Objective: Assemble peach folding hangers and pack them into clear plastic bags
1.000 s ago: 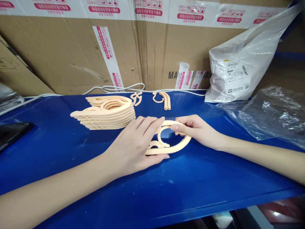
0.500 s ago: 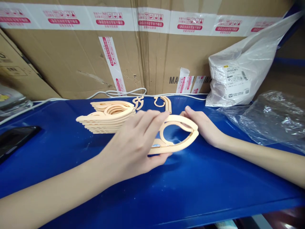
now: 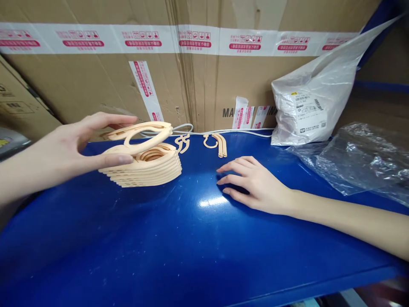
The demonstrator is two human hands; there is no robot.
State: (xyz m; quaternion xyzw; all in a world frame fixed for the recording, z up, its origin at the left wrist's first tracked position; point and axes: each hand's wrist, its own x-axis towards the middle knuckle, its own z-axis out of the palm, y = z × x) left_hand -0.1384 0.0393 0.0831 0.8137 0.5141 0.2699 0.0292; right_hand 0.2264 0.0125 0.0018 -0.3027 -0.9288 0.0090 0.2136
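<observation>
At ten o'clock on the blue desk (image 3: 191,247), the left hand (image 3: 65,147) is pinching a folded cream hanger (image 3: 142,148) just above a stack of folded hangers (image 3: 150,172); whether they are touching is hard to see. The right hand (image 3: 255,183) is resting at two o'clock, its fingers spread apart. Loose hanger parts (image 3: 220,149) are lying near twelve o'clock.

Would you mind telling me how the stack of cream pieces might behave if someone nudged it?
The stack would probably slide apart, as no binding shows around its layers. They are likely stiff, each holding its curved outline. Rolling seems unlikely, since they lie flat.
</observation>
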